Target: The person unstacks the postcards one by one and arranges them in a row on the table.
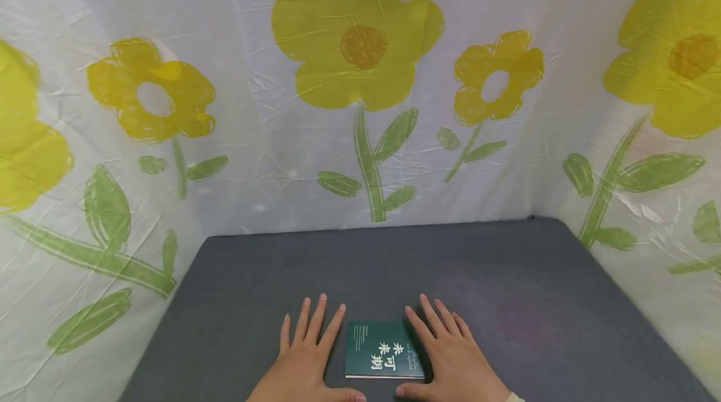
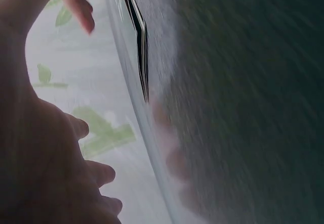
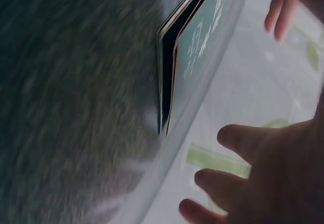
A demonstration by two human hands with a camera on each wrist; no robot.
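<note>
A small dark green book [image 1: 360, 355] with white characters on its cover lies flat on the grey table, its lettering turned sideways. To its left is my left hand [image 1: 304, 355], fingers spread and straight. My right hand [image 1: 453, 355] is spread the same way at the book's right edge and hides part of that edge. Both wrist views show the fingertips above the tabletop; neither hand grips the book. From the right wrist view, the cover of the book [image 3: 197, 52] stands slightly apart from the layer below. The left wrist view shows the book's thin edge [image 2: 143, 57].
The table [image 1: 360, 270] has a dark grey cloth-like top with a straight back edge. White curtains [image 1: 248, 139] printed with yellow flowers and green stems hang behind it and on both sides. A faint reddish patch [image 1: 524, 320] shows on the right of the tabletop.
</note>
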